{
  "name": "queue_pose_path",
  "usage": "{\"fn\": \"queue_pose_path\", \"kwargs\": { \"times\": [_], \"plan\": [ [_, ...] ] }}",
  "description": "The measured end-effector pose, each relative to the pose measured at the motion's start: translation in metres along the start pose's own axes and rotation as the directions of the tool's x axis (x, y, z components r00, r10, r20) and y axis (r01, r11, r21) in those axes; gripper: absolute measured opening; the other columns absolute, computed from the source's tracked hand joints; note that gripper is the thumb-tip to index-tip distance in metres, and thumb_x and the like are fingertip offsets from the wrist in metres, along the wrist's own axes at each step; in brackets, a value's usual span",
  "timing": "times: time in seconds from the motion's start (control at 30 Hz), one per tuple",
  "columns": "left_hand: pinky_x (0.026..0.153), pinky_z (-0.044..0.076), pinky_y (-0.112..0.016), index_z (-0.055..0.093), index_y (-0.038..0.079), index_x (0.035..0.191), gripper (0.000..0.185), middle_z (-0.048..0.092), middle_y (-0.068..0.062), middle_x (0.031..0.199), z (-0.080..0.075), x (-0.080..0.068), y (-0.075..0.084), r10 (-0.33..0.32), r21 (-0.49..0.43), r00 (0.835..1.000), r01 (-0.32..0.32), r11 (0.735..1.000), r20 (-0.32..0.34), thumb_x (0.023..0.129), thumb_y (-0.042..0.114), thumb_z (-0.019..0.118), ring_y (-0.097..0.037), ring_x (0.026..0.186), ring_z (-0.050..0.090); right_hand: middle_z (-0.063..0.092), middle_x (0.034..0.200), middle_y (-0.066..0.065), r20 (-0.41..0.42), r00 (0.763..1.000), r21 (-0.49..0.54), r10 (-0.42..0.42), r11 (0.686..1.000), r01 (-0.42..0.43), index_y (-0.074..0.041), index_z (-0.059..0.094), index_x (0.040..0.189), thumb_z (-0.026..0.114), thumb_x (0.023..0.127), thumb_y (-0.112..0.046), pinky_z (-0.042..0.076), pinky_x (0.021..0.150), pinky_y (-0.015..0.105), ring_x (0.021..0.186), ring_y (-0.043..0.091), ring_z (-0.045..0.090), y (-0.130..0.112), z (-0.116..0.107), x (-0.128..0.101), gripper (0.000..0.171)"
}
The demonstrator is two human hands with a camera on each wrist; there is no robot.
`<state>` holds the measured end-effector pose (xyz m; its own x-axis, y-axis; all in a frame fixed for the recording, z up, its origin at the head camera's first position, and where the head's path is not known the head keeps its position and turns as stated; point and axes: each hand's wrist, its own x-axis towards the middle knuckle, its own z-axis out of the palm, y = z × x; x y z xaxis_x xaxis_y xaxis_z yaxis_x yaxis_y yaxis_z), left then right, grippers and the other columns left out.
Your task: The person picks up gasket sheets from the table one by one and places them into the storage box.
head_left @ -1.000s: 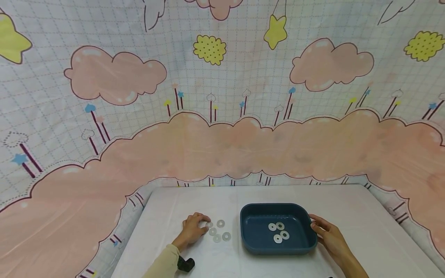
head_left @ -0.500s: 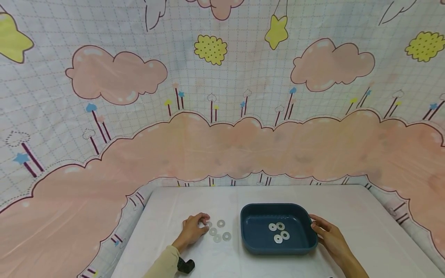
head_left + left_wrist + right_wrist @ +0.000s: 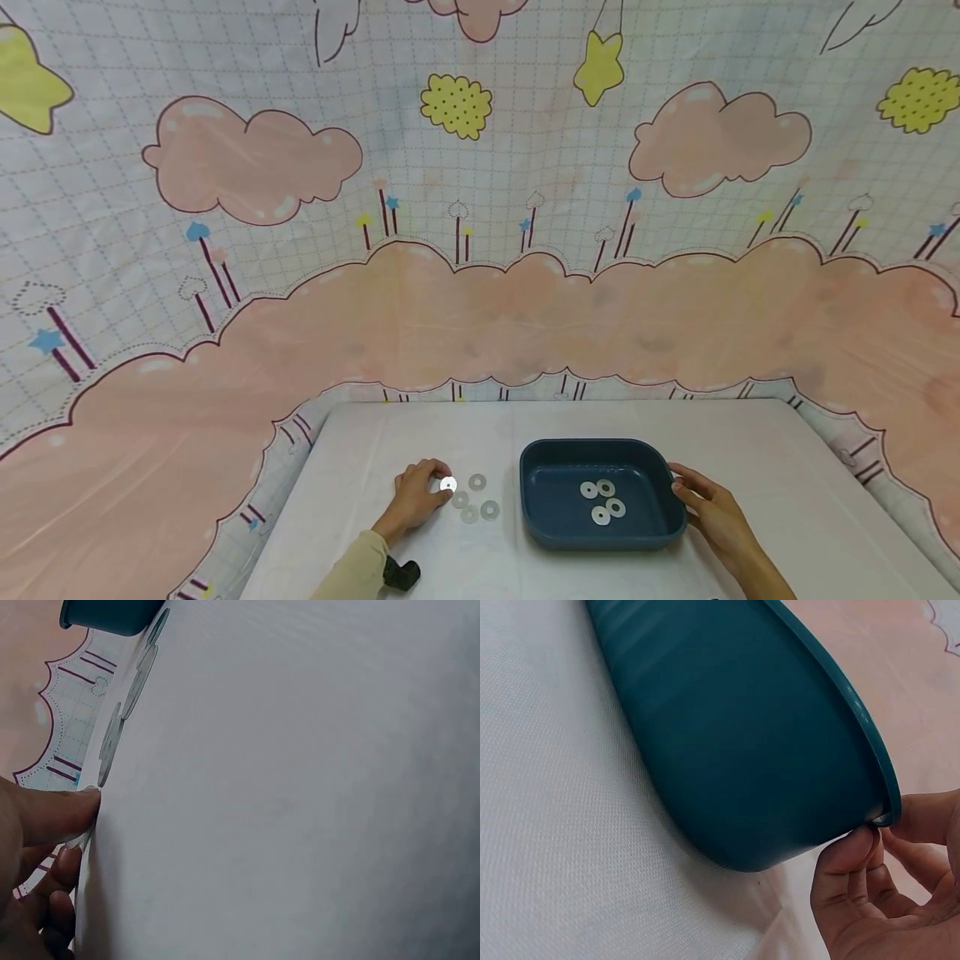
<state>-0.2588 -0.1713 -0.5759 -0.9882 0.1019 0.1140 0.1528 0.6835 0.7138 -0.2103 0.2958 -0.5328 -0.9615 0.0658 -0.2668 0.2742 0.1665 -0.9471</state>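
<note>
In the head view my left hand (image 3: 412,500) is at the left of the table, pinching a flat metal washer (image 3: 448,484) between thumb and finger; the washer catches the light. In the left wrist view the thumb and fingertips hide most of it. Several more washers (image 3: 490,510) lie flat just right of that hand. My right hand (image 3: 716,517) grips the right rim of a dark blue rectangular basin (image 3: 600,542), its fingers pinched at the rim in the right wrist view. Inside the basin lie several washers (image 3: 601,516).
The white table (image 3: 420,425) runs back to a hanging cloth (image 3: 480,325) printed with clouds and stars. A black strap or band (image 3: 402,573) shows at the left wrist, beside a light sleeve (image 3: 352,571).
The washer at my left fingertips has tilted and now shines bright; the index finger has come down slightly onto it. The right hand and basin stay in place.
</note>
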Motion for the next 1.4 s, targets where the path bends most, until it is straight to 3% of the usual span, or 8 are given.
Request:
{"fn": "queue_pose_path", "kwargs": {
  "times": [0.27, 0.47, 0.6, 0.8, 1.07, 1.4],
  "plan": [
    [0.088, 0.028, -0.040, 0.064, 0.016, 0.093, 0.020, 0.061, 0.005, 0.081, -0.002, 0.000, -0.002, -0.014, -0.058, 0.999, 0.012, 0.998, -0.035, 0.080, 0.013, 0.079, -0.012, 0.078, 0.044, 0.047, 0.114, -0.003, 0.006, 1.000, -0.009, -0.008, 1.000, 0.008, -0.009, 0.039, 0.150, 0.059, 0.099, -0.026, 0.051, 0.087, 0.020, 0.104, 0.006, 0.049, 0.001, 0.000, 0.001, 0.057],
    [0.063, 0.040, -0.020, 0.069, 0.013, 0.092, 0.015, 0.062, 0.002, 0.079, -0.004, -0.001, -0.001, -0.069, -0.167, 0.994, 0.054, 0.984, -0.090, 0.080, 0.008, 0.078, -0.008, 0.068, 0.047, 0.047, 0.116, -0.003, 0.008, 1.000, -0.016, -0.010, 1.000, 0.010, -0.009, 0.040, 0.149, 0.059, 0.099, -0.026, 0.051, 0.088, 0.020, 0.105, 0.005, 0.050, 0.000, 0.001, 0.000, 0.056],
    [0.063, 0.043, -0.017, 0.070, 0.009, 0.092, 0.013, 0.063, 0.000, 0.081, -0.005, -0.001, 0.000, -0.100, -0.240, 0.986, 0.066, 0.968, -0.133, 0.081, 0.003, 0.075, -0.008, 0.071, 0.051, 0.048, 0.115, -0.003, 0.007, 1.000, -0.017, -0.008, 1.000, 0.008, -0.009, 0.041, 0.149, 0.059, 0.099, -0.026, 0.051, 0.087, 0.020, 0.105, 0.005, 0.050, -0.001, 0.001, -0.001, 0.055],
    [0.065, 0.049, -0.017, 0.070, 0.008, 0.094, 0.011, 0.067, -0.004, 0.086, -0.012, -0.002, 0.008, -0.107, -0.259, 0.978, 0.058, 0.964, -0.179, 0.084, 0.005, 0.074, -0.009, 0.076, 0.057, 0.048, 0.113, -0.004, 0.007, 1.000, -0.011, -0.006, 1.000, 0.006, -0.009, 0.041, 0.149, 0.058, 0.099, -0.025, 0.052, 0.086, 0.020, 0.104, 0.005, 0.049, -0.002, 0.000, -0.001, 0.055],
    [0.057, 0.054, -0.022, 0.069, 0.008, 0.100, 0.016, 0.067, -0.007, 0.091, -0.021, -0.006, 0.033, -0.132, -0.390, 0.980, 0.066, 0.919, -0.147, 0.085, 0.011, 0.075, -0.012, 0.072, 0.065, 0.049, 0.111, -0.003, 0.004, 1.000, 0.004, -0.006, 1.000, 0.006, -0.007, 0.039, 0.149, 0.059, 0.099, -0.022, 0.052, 0.085, 0.020, 0.101, 0.006, 0.051, -0.002, -0.001, 0.000, 0.056],
    [0.055, 0.053, -0.021, 0.068, 0.004, 0.105, 0.022, 0.068, -0.011, 0.091, -0.026, -0.011, 0.068, -0.079, -0.492, 0.994, 0.030, 0.870, -0.078, 0.084, 0.007, 0.075, -0.026, 0.077, 0.069, 0.050, 0.112, -0.004, 0.005, 1.000, 0.005, -0.001, 1.000, 0.001, -0.007, 0.041, 0.148, 0.060, 0.098, -0.025, 0.052, 0.084, 0.019, 0.101, 0.005, 0.051, -0.001, -0.002, 0.002, 0.056]
  ]
}}
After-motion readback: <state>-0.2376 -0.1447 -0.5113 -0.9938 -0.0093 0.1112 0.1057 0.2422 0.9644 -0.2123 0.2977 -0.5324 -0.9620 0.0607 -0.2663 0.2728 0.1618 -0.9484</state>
